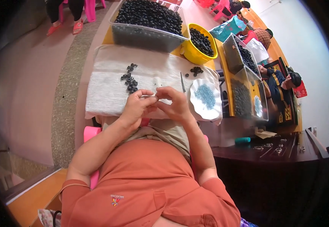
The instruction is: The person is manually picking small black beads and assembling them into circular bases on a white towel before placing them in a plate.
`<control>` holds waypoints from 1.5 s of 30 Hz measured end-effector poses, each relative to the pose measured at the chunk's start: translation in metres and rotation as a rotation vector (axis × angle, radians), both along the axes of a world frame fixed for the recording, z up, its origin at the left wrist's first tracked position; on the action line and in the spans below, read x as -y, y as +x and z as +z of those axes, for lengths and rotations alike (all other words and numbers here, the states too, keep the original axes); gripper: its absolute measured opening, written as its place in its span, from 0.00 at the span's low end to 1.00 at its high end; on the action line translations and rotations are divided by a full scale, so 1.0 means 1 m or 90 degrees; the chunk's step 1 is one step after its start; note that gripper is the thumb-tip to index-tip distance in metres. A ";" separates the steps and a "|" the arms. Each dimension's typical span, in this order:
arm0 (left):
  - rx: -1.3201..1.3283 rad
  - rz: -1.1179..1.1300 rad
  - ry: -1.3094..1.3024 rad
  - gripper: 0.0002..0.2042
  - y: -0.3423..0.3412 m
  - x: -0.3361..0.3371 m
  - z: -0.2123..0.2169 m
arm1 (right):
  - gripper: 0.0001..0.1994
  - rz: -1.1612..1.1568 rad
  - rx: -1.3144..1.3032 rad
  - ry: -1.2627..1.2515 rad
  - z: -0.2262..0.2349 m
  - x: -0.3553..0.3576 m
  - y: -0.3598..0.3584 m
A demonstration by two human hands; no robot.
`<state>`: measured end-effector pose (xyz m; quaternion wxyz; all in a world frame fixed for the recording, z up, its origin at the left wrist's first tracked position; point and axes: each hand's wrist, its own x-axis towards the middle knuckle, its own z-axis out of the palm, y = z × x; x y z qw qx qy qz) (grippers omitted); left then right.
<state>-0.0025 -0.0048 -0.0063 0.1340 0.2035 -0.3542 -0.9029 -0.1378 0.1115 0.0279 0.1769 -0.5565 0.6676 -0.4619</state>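
Our left hand (pixel 137 105) and right hand (pixel 176 103) pinch something tiny, too small to tell, over the white towel (pixel 107 81), near small black ring-shaped beads (pixel 129 81); clear plastic bin (pixel 145 36), yellow bowl (pixel 194 55) beyond

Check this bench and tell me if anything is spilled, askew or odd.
Nothing stands out. Dark beads lie in small loose clusters on the white cloth, a few more near the yellow bowl. The clear tub and white plate sit upright. Left hand and right hand meet over the cloth.
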 end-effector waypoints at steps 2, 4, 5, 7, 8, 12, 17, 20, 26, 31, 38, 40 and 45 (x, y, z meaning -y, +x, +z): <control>-0.003 0.006 0.021 0.10 0.001 0.001 0.002 | 0.20 -0.026 0.001 -0.028 -0.004 -0.001 0.002; 0.015 0.005 0.009 0.09 0.003 0.002 0.005 | 0.21 -0.017 -0.017 -0.040 0.000 0.000 0.003; 0.015 0.000 0.011 0.09 0.003 0.002 0.004 | 0.21 -0.021 -0.018 -0.039 0.000 -0.001 0.003; 0.022 0.001 0.004 0.08 0.001 0.002 0.003 | 0.20 -0.029 -0.027 -0.049 -0.001 -0.002 0.003; 0.022 -0.005 0.005 0.08 0.001 0.002 0.003 | 0.20 -0.035 -0.027 -0.048 -0.002 -0.001 0.003; 0.014 0.029 -0.005 0.08 0.000 0.000 0.002 | 0.20 -0.051 0.006 -0.121 -0.016 0.001 0.006; 0.003 0.038 0.007 0.07 -0.003 -0.003 0.002 | 0.20 -0.100 -0.087 -0.135 -0.011 -0.008 0.006; 0.037 0.053 -0.020 0.07 -0.003 0.001 0.000 | 0.15 -0.120 -0.200 -0.083 0.010 -0.027 -0.002; 0.031 0.058 -0.028 0.07 -0.001 -0.001 0.000 | 0.06 -0.351 -0.464 0.249 0.036 -0.100 -0.058; 0.032 0.040 -0.037 0.07 -0.003 -0.004 -0.001 | 0.09 -0.373 -0.420 0.345 0.020 -0.130 -0.082; 0.038 0.047 -0.046 0.07 -0.002 -0.002 -0.001 | 0.07 -0.324 -0.403 0.386 0.015 -0.117 -0.086; 0.034 0.046 -0.046 0.07 -0.003 -0.002 -0.002 | 0.07 -0.309 -0.394 0.408 0.018 -0.115 -0.087; 0.035 0.042 -0.037 0.05 -0.003 -0.004 -0.001 | 0.08 -0.258 -0.393 0.387 0.018 -0.118 -0.090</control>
